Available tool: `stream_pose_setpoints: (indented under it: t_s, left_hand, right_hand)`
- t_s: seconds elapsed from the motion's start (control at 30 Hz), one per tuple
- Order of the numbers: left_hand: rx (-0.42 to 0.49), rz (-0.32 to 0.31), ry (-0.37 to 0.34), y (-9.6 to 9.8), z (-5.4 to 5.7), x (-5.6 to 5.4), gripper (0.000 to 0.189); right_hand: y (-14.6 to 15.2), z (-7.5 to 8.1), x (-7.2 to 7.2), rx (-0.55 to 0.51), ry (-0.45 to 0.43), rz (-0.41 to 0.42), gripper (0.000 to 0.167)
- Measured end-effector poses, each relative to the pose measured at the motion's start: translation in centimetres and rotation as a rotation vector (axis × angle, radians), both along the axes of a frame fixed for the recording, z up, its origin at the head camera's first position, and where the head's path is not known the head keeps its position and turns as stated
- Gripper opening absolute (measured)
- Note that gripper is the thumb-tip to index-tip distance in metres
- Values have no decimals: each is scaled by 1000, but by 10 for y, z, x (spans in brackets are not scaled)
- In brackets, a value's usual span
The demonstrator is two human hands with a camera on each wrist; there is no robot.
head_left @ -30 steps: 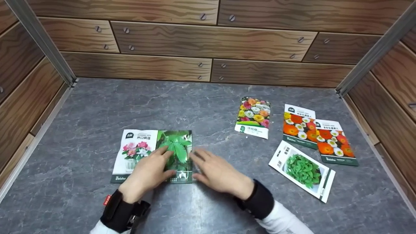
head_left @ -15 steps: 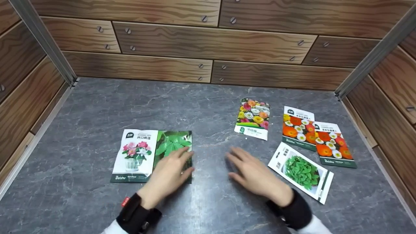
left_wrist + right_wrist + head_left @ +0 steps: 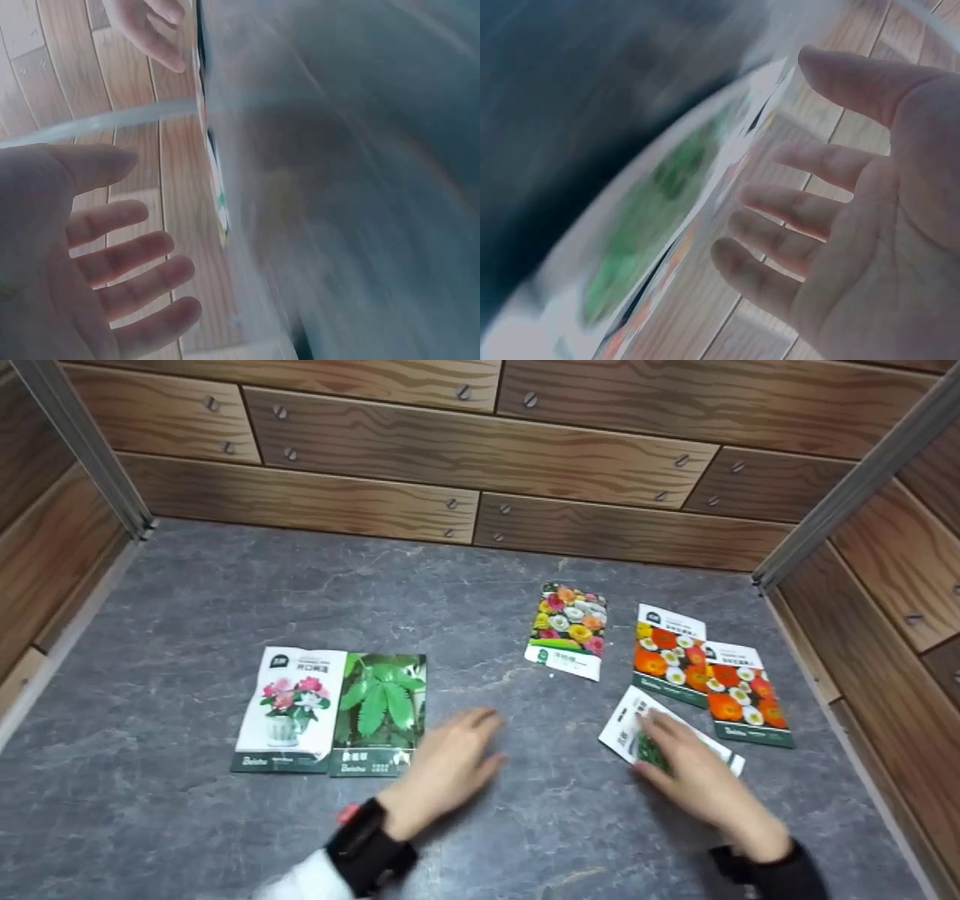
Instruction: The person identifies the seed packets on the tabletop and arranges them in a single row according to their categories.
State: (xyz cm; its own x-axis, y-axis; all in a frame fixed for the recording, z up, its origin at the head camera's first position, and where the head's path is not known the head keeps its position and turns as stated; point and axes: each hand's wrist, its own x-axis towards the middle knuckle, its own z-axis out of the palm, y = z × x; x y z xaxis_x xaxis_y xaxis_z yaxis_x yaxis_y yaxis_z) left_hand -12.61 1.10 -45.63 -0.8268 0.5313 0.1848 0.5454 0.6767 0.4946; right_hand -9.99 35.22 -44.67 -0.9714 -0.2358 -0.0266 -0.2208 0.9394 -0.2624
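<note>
Both hands, fingers spread, have left the "Beisha" packet; right hand covers a white packet.

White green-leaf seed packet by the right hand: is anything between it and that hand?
Nothing visible. In the head view the right hand is open, fingers spread over the white green-leaf seed packet, covering most of it. The right wrist view shows no object between palm and packet, though it is blurred. The two orange-flower packets lie just beyond, not in the path.
</note>
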Motion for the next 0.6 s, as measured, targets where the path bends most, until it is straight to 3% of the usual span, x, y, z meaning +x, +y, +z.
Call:
stream_pose_setpoints:
  t_s: [0.33,0.6]
  left_hand:
    - [-88,-49,-66,64,2,-7,47]
    - [-115,-37,-86,108,-7,-15,41]
  right_hand:
    - [59,-6,-8,56,-119,-143,76]
    - [41,-9,-12,76,-90,-174,72]
